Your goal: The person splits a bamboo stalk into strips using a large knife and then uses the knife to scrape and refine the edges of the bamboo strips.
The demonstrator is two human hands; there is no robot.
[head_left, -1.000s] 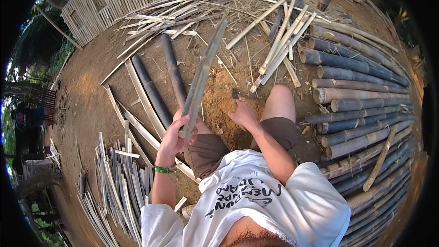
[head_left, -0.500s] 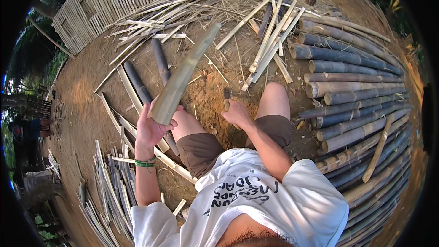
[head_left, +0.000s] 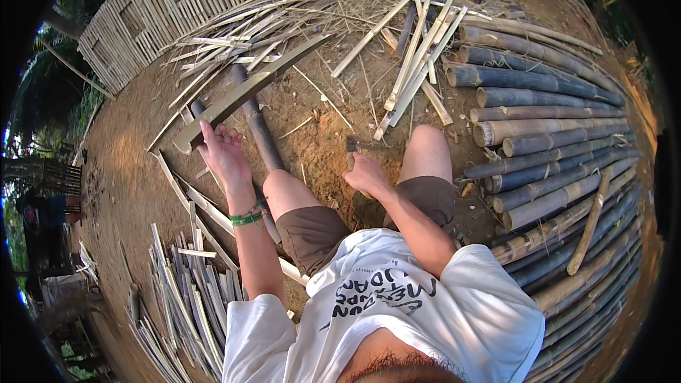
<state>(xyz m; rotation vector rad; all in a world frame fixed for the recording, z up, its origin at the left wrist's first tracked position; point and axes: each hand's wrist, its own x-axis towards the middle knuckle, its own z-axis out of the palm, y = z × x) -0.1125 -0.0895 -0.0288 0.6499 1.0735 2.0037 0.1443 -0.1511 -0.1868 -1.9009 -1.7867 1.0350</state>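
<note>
A split length of bamboo (head_left: 248,92) slants from beside my left hand toward the far strips, its cut end at the lower left. My left hand (head_left: 225,159), with a green cord bracelet at the wrist, has its fingers loosely apart. Its index finger overlaps the bamboo near the cut end; no closed grip shows. Between my knees, my right hand (head_left: 367,174) is wrapped round the handle of a knife. The dark knife blade (head_left: 351,144) points away from me and looks short from this angle.
Dark bamboo poles (head_left: 550,149) lie stacked at the right. Split strips (head_left: 425,57) are strewn at the far side, and more strips (head_left: 195,298) are bundled at the lower left. A dark pole (head_left: 262,138) lies beside my left knee. A slatted bamboo panel (head_left: 142,21) stands far left.
The split bamboo has swung left and turned to a flatter slant. My left hand has moved up, its fingers no longer cupped under the piece. My right hand stays with the knife.
</note>
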